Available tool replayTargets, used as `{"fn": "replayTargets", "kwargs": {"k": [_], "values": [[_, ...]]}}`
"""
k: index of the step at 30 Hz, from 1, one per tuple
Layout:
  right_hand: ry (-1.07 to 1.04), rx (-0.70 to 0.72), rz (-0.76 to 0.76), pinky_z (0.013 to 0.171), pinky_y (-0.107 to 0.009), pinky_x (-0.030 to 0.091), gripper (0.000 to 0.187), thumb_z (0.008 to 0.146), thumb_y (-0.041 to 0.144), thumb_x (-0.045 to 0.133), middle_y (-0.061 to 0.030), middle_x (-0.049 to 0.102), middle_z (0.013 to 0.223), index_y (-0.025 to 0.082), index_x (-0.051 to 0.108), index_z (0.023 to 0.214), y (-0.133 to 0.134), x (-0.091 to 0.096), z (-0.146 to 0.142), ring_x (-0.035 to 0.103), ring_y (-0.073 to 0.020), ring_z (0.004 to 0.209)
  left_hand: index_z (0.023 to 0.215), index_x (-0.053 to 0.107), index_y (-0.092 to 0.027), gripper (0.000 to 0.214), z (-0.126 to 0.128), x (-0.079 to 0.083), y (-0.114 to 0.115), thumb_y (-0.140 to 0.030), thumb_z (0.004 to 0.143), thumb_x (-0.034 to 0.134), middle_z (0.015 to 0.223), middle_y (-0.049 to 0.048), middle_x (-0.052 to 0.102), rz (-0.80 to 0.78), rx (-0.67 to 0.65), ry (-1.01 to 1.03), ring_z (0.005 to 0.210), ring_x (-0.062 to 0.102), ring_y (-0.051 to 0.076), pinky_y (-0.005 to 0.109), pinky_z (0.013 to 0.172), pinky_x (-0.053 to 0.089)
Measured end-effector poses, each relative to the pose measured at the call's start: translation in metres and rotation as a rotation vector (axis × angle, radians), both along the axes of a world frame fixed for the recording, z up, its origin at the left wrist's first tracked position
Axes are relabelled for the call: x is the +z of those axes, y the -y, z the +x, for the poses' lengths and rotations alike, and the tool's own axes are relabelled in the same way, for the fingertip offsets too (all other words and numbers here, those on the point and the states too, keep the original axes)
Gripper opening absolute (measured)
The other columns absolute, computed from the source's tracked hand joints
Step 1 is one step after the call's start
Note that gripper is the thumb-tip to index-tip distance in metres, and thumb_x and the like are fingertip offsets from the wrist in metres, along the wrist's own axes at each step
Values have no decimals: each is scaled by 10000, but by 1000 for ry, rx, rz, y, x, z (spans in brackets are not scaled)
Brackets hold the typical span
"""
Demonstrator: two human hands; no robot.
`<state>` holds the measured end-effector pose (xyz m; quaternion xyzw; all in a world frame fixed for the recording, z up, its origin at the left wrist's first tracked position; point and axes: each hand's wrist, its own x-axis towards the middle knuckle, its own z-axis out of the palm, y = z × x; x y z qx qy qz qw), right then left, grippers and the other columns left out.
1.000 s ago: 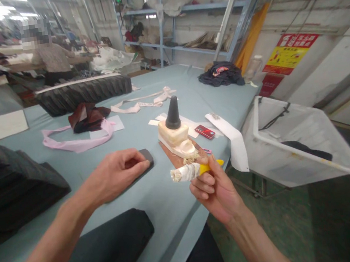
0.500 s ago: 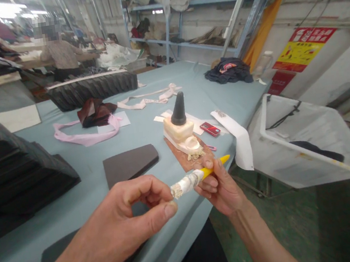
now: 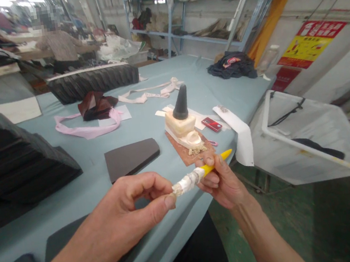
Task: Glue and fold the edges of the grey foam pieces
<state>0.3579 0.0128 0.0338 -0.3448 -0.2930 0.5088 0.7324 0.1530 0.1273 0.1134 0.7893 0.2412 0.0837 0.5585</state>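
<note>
My right hand point(image 3: 221, 181) grips a yellow-handled brush point(image 3: 191, 180), its middle wrapped in white and its tip crusted with pale, dried-looking matter. The thumb and index finger of my left hand point(image 3: 143, 205) pinch at that crusted tip. Beyond the brush, a cream-coloured block-like container point(image 3: 179, 124) with a black cone point(image 3: 180, 103) on top stands on a brown board point(image 3: 177, 148). Pale crumbs point(image 3: 197, 148) lie at its near end. A flat dark foam piece point(image 3: 133, 156) rests on the table past my left hand.
A tall stack of black pieces point(image 3: 17, 166) stands at the left of the blue-green table point(image 3: 91, 160). A red box point(image 3: 212, 124) and a curved white strip point(image 3: 239, 135) lie toward the right edge. Beside the table is a white bin point(image 3: 282, 155). A person point(image 3: 58, 45) works farther back.
My left fingertips have closed in on the brush tip. The brush stays in my right hand, nearly still. The whole view has shifted slightly.
</note>
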Motion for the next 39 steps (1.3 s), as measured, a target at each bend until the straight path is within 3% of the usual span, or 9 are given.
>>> {"fn": "replayTargets", "kwargs": {"k": [5, 10, 14, 19, 25, 33, 39], "values": [[16, -20, -7, 448, -166, 249, 580, 843, 701, 872, 141, 246, 555, 250, 508, 827, 3, 1, 0, 99, -41, 462, 854, 814, -245, 238, -1, -5, 2, -445, 950, 729, 757, -6, 740, -18, 1, 13, 686, 591, 125, 178, 631, 468], [29, -70, -24, 452, -156, 284, 571, 835, 705, 876, 146, 253, 539, 246, 535, 828, 9, 0, 1, 100, -35, 460, 862, 817, -267, 219, 1, -4, 10, -414, 963, 691, 766, -16, 759, 73, 10, 25, 682, 633, 132, 179, 631, 490], [97, -175, 9, 451, -162, 326, 530, 864, 693, 856, 141, 286, 519, 242, 581, 822, 21, -1, 6, 132, -39, 453, 775, 773, -261, 236, 6, -3, 27, -381, 947, 665, 697, -37, 737, 217, 40, 61, 629, 640, 122, 170, 584, 471], [220, -283, 77, 458, -159, 360, 434, 937, 632, 810, 111, 369, 525, 242, 657, 823, 45, -1, 12, 230, -52, 457, 719, 739, -250, 206, 18, -13, 53, -335, 891, 664, 603, -54, 687, 307, 181, 142, 547, 626, 112, 188, 533, 441], [334, -353, 90, 479, -171, 369, 351, 971, 563, 797, 78, 416, 559, 248, 721, 837, 74, -3, 18, 331, -74, 491, 759, 762, -253, 192, 30, -22, 70, -328, 894, 648, 671, -52, 744, 275, 199, 165, 576, 682, 117, 207, 579, 469], [377, -394, 74, 530, -193, 360, 276, 1027, 522, 745, 63, 458, 583, 274, 774, 909, 98, -12, 23, 416, -88, 534, 779, 796, -262, 209, 41, -39, 80, -345, 909, 655, 654, -61, 727, 230, 224, 127, 566, 632, 109, 214, 593, 443], [517, -597, 20, 509, -213, 388, 341, 1036, 536, 724, 52, 533, 560, 241, 769, 872, 108, -17, 19, 456, -92, 500, 649, 660, -221, 276, 64, -58, 89, -406, 837, 579, 550, -40, 603, 106, 261, 59, 509, 521, 116, 232, 513, 361]]}}
